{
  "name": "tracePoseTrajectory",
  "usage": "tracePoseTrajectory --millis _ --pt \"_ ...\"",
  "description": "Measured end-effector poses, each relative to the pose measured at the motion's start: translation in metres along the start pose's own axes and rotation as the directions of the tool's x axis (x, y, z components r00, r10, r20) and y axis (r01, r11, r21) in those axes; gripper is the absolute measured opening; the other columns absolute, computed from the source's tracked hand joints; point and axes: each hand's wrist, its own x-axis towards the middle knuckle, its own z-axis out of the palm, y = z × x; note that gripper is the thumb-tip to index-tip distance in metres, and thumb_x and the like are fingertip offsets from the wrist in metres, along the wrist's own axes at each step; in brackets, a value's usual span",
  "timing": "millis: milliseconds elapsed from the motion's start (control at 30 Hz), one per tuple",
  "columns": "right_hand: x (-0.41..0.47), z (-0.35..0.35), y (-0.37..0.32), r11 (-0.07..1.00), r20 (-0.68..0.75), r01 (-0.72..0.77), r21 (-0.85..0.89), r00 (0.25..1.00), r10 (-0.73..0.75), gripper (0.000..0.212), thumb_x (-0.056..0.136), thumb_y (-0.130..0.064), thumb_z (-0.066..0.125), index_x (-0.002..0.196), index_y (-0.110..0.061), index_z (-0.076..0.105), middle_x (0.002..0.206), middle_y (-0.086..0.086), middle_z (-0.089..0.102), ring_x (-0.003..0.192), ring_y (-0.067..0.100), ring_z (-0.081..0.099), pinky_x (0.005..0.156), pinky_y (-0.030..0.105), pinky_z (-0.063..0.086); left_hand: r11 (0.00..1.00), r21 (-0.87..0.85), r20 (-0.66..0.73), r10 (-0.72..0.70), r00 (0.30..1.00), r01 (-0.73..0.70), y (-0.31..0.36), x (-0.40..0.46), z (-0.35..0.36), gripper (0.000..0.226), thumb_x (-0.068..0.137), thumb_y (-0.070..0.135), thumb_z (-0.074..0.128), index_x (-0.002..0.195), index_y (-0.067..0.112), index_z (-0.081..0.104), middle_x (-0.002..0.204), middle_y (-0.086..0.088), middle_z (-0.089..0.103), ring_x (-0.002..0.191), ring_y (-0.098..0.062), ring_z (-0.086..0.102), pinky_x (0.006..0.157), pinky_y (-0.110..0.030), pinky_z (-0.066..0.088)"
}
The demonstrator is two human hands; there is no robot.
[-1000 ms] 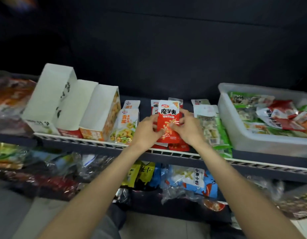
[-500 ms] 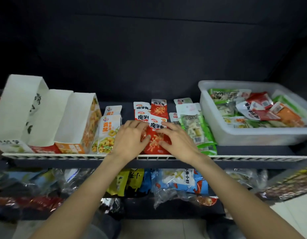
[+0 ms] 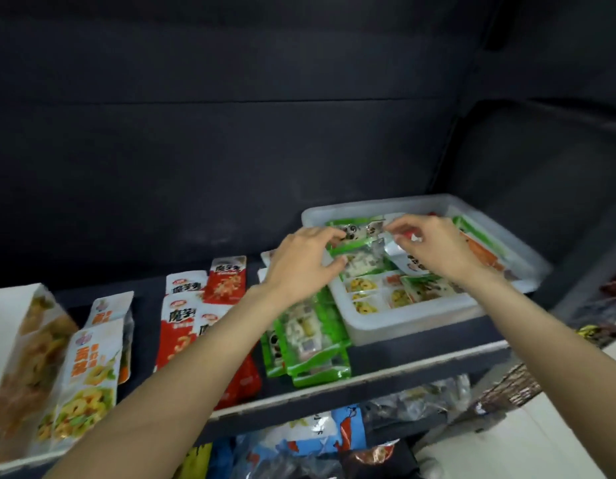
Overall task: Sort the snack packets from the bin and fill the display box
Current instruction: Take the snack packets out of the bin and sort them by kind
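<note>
- Both hands have left the red pile [image 3: 210,340] at 8 o'clock for the bin [image 3: 417,316] at 2 o'clock.
- Left hand [image 3: 299,267] and right hand [image 3: 434,247] pinch a green packet [image 3: 358,250] over the bin: next sort begins.

Both hands reach into the white bin [image 3: 403,319] at two o'clock on the shelf [image 3: 386,375]. The left hand [image 3: 299,264] pinches a green packet [image 3: 360,261]; the right hand [image 3: 434,250] hovers with curled fingers at its far end. Red packets [image 3: 182,326] lie at nine o'clock, a green stack [image 3: 313,344] between.
</note>
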Motion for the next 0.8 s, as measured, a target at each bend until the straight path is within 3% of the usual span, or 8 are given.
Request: tracePoseTrajectory --millis 133,267,467,533,600,667,733,800 --pt "0.046 0.029 0.026 0.978 0.138 0.058 -0.200 0.990 -0.031 0.042 0.089 -0.016 0.060 0.130 -0.019 0.054 0.134 0.004 0.056 0.123 0.025 0.050 0.099 0.034 0.041 0.987 0.151 0.082 -0.074 0.994 0.060 -0.024 0.031 0.024 0.046 0.090 0.042 0.054 0.133 0.025 0.048 0.139 0.001 0.047 0.131 -0.017 0.035 0.107 -0.028 0.025" --pt "0.087 0.064 0.022 0.947 0.369 0.122 -0.298 0.929 -0.004 0.068 0.088 -0.026 0.061 0.147 -0.020 0.028 0.150 0.009 0.031 0.137 0.029 0.032 0.109 0.040 0.032 0.991 0.105 0.119 -0.100 0.988 0.087 -0.037 0.031 0.034 0.052 0.091 0.050 0.049 0.136 0.024 0.046 0.150 0.005 0.034 0.139 -0.012 0.024 0.115 -0.027 0.014" --pt "0.106 0.087 0.023 0.732 0.314 0.194 -0.653 0.949 0.029 0.036 0.094 -0.020 0.049 0.130 -0.017 0.052 0.133 0.012 0.051 0.127 0.030 0.036 0.105 0.039 0.028 0.967 0.250 0.146 -0.083 0.986 0.045 -0.036 0.046 0.031 0.061 0.089 0.046 0.054 0.142 0.020 0.038 0.147 -0.003 0.039 0.137 -0.018 0.030 0.115 -0.033 0.019" --pt "0.100 0.076 0.025 0.754 0.275 0.201 -0.626 0.961 -0.027 0.035 0.095 -0.022 0.048 0.128 -0.021 0.055 0.133 0.010 0.051 0.128 0.030 0.036 0.105 0.040 0.028 0.966 0.250 0.186 -0.107 0.977 0.058 -0.030 0.063 0.032 0.076 0.085 0.046 0.060 0.147 0.016 0.027 0.148 -0.007 0.038 0.136 -0.023 0.032 0.111 -0.032 0.026" --pt "0.088 0.057 0.025 0.885 0.162 0.131 -0.447 0.985 -0.065 0.034 0.095 -0.026 0.049 0.128 -0.021 0.053 0.131 0.011 0.054 0.124 0.032 0.044 0.101 0.040 0.036 0.983 0.115 0.205 -0.163 0.965 0.142 -0.022 0.080 0.034 0.087 0.081 0.046 0.066 0.149 0.017 0.020 0.145 -0.006 0.042 0.135 -0.024 0.036 0.106 -0.033 0.034" --pt "0.073 0.034 0.020 0.975 0.036 0.067 -0.214 0.998 -0.061 0.033 0.096 -0.030 0.049 0.127 -0.018 0.051 0.120 0.015 0.062 0.113 0.036 0.055 0.091 0.043 0.045 0.975 -0.116 0.141 -0.171 0.975 0.188 -0.015 0.091 0.034 0.067 0.081 0.037 0.069 0.137 0.017 0.039 0.122 -0.004 0.060 0.119 -0.023 0.052 0.092 -0.031 0.043" --pt "0.056 0.013 0.012 0.989 -0.050 0.065 -0.134 0.996 -0.073 0.034 0.096 -0.031 0.051 0.124 -0.011 0.053 0.106 0.017 0.065 0.105 0.038 0.056 0.082 0.037 0.043 0.957 -0.271 -0.009 -0.112 0.994 0.106 -0.006 0.088 0.029 0.023 0.087 0.028 0.064 0.101 0.012 0.056 0.085 0.003 0.061 0.085 -0.019 0.059 0.070 -0.030 0.041" --pt "0.038 -0.004 0.002 0.980 -0.181 0.115 -0.162 0.973 -0.144 0.028 0.093 -0.031 0.057 0.111 -0.010 0.059 0.092 0.012 0.061 0.100 0.034 0.054 0.078 0.035 0.035 0.944 -0.327 -0.123 -0.088 0.989 0.043 0.000 0.075 0.020 0.023 0.091 0.028 0.060 0.084 0.006 0.057 0.068 0.002 0.053 0.064 -0.015 0.049 0.061 -0.032 0.035"
